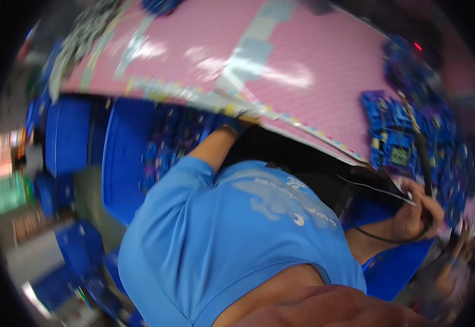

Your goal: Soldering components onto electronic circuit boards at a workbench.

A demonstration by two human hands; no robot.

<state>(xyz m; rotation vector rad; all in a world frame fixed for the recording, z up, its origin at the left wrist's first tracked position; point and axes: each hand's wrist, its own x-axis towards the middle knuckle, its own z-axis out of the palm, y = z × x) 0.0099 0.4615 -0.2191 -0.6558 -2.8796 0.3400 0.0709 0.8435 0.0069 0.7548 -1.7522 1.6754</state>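
My right hand [420, 210] is at the table's right front edge, closed around what looks like a soldering iron [422, 147]. Its dark handle and thin metal shaft point away from me, and a black cord [379, 238] loops below the hand. Beside the iron lie several blue-wrapped bundles with a green circuit board [399, 155] among them. A thin white strip or wire [376, 189] runs up to my fingers. My left hand [247, 119] is at the front edge of the table, a dark band on its wrist. Its fingers are mostly hidden and blurred.
The pink-covered table [314, 49] carries strips of tape. More blue bundles [439, 109] are heaped at the right. Blue bins [125, 152] stand below the table on the left, one near many small blue parts [172, 136]. Grey cloth [85, 38] hangs at the far left corner.
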